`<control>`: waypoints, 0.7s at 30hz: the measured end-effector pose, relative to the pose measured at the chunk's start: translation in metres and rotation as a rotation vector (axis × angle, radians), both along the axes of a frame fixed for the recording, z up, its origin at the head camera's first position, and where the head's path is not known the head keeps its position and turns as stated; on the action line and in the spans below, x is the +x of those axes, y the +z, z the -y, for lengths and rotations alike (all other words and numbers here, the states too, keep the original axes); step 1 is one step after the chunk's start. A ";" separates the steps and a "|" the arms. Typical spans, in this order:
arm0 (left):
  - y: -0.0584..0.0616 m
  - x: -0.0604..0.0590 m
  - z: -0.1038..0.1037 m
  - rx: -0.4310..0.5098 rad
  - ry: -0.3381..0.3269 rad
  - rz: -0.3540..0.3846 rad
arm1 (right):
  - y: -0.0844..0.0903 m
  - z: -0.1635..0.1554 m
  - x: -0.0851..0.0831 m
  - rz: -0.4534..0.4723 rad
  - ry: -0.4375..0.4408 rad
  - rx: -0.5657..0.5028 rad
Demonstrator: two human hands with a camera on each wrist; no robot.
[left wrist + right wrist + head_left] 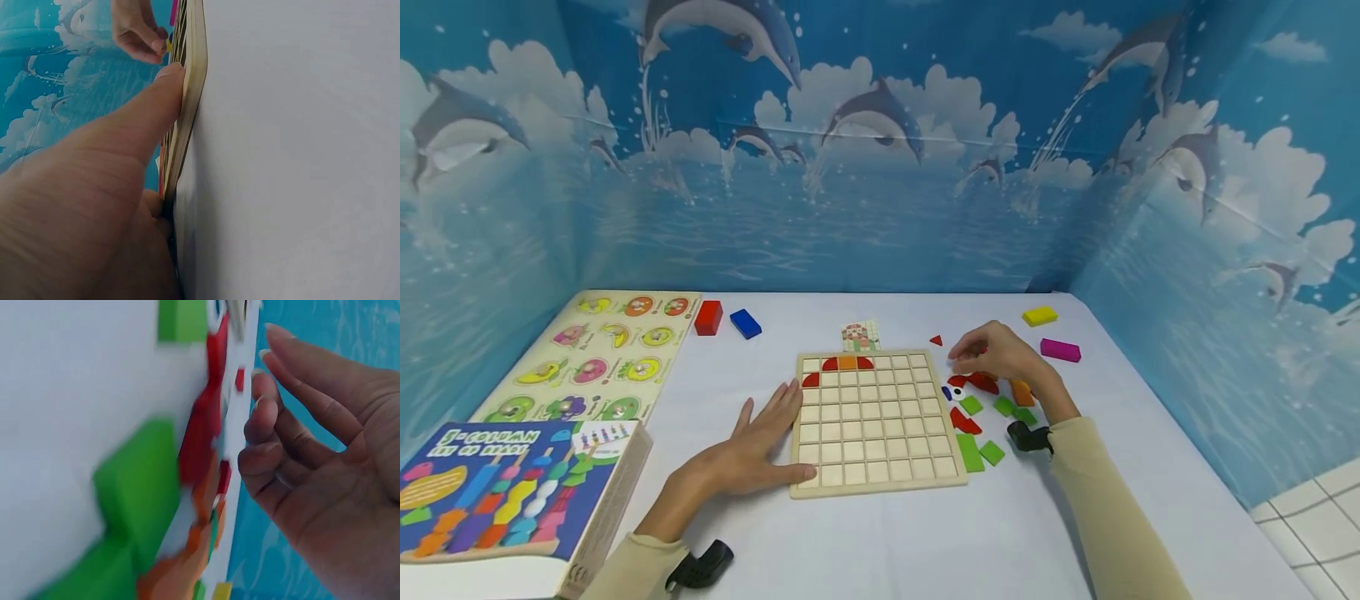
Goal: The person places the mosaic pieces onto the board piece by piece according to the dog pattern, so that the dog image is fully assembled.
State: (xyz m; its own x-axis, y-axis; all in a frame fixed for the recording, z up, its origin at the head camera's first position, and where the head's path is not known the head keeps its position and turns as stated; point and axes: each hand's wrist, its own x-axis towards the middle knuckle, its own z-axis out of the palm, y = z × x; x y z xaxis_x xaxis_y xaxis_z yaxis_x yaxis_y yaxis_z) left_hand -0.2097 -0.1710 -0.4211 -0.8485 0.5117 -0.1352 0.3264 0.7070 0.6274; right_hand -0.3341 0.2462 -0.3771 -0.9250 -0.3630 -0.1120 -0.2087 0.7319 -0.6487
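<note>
Wooden grid board point(875, 451) lies flat on a white table point(880, 550), between the fingers of a person's two hands. Left of the left fingers are a colourful box point(497, 492) and, beyond it, a fruit-picture board point(622, 354); forward of those same fingers sit a red block point(708, 318) and a blue block point(746, 323). The left hand point(754, 458) is spread wide, fingers straight against the board's left edge, thumb on its near left rim, with no loose piece held. Just forward and right of the left fingertips, three red pieces point(830, 364) and one orange square point(847, 362) sit in cells. A picture card point(860, 336) lies beyond the board, between both sets of fingertips. The right hand point(1000, 354) hangs with fingers loosely bent, tips slightly apart, no piece visible among them. A small red triangle point(936, 340) lies just left of these fingertips; crowded below and nearer are loose shapes point(992, 452), red, orange and green. Right of the fingers are yellow point(1040, 316) and magenta point(1060, 350) blocks. Likely risks: a low right knuckle or the black wrist camera point(1028, 437) could scatter the crowded shapes, and a hard left-hand push could slide the board, jolting its pieces out of their cells.
</note>
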 end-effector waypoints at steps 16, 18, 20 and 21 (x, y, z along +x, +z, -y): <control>-0.001 0.000 -0.002 0.001 0.003 -0.014 | -0.010 -0.014 -0.007 0.054 -0.151 0.063; -0.002 -0.001 -0.001 0.005 0.005 -0.013 | -0.011 -0.013 -0.007 0.071 -0.135 0.062; -0.002 -0.001 -0.001 0.011 0.002 -0.016 | -0.011 -0.012 -0.007 0.079 -0.122 0.066; -0.003 -0.001 -0.001 0.015 0.000 -0.020 | -0.011 -0.011 -0.006 0.080 -0.110 0.070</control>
State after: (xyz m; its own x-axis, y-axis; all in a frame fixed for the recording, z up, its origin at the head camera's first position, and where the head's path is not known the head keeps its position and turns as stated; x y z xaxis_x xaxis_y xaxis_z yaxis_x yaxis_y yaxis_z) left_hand -0.2104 -0.1702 -0.4242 -0.8509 0.5135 -0.1107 0.3390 0.6978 0.6310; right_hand -0.3406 0.2573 -0.3878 -0.9460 -0.2485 -0.2080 -0.0744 0.7913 -0.6069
